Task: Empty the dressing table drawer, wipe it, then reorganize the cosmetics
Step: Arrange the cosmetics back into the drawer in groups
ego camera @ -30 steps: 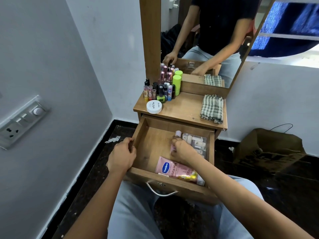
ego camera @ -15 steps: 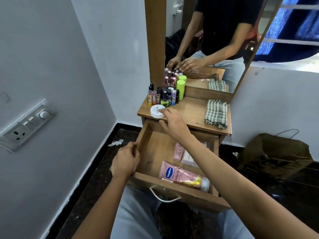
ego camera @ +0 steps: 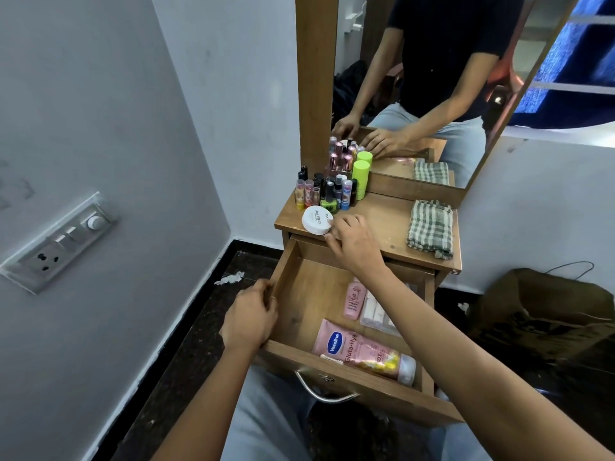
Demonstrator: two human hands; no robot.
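Observation:
The wooden drawer [ego camera: 299, 294] is pulled out, and my left hand [ego camera: 249, 319] grips its left wall. Inside lie a pink Vaseline tube [ego camera: 359, 352], a small pink tube [ego camera: 354, 299] and a clear packet of white pieces [ego camera: 376, 312]. My right hand [ego camera: 356, 244] reaches over the drawer to the table top [ego camera: 382, 221]. Its thumb and fingers close on the right edge of a white round tub [ego camera: 314, 220]. Several small bottles and lip balms [ego camera: 329, 188] stand behind the tub, beside a green stick [ego camera: 360, 179].
A folded checked cloth [ego camera: 431, 227] lies on the right of the table top, below the mirror [ego camera: 432, 78]. A brown paper bag [ego camera: 545, 314] sits on the dark floor at right. The wall with a switch panel [ego camera: 60, 241] is close on the left.
My right hand left the items at the back of the drawer, rose to the table top and closed on the white tub. My left hand stayed on the drawer wall.

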